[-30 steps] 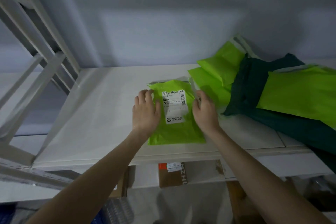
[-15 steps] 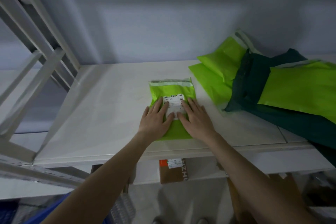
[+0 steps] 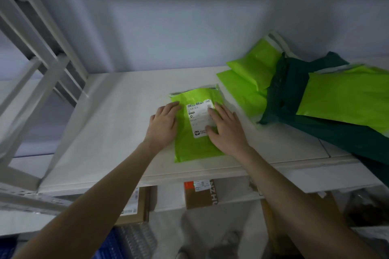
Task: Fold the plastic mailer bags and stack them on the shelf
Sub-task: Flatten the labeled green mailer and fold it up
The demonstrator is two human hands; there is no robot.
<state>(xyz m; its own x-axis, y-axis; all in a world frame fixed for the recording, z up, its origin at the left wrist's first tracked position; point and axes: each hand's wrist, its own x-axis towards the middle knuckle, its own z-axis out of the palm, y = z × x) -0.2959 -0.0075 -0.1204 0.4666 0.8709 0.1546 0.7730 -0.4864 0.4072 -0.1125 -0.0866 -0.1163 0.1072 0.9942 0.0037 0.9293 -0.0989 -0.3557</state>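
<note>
Both hands have drawn apart since half a second ago, when they lay close together over the label: the left hand (image 3: 163, 125) now rests at the left edge of the green mailer bag (image 3: 194, 132), and the right hand (image 3: 226, 128) lies flat over the right side of the bag's white label (image 3: 201, 118). Fingers (image 3: 219, 111) of the right hand are straight and slightly spread, pressing down; those of the left look relaxed and bent at the bag's edge, gripping nothing that I can make out. This bag lies flat on the white shelf (image 3: 105, 132), near its front edge, well apart from a loose heap of more green bags (image 3: 250, 73) and a dark green bag (image 3: 299, 101) at the right. Judging by its look, the bag is thin, light, soft plastic, likely slick and springy, so a fold would need pressing flat; the side edges or corners seem the best places to take hold. On the label, "3VB" and a barcode can be read; the rest is too small. Below the shelf, a cardboard box (image 3: 201, 194) shows the letters "NZH".
</note>
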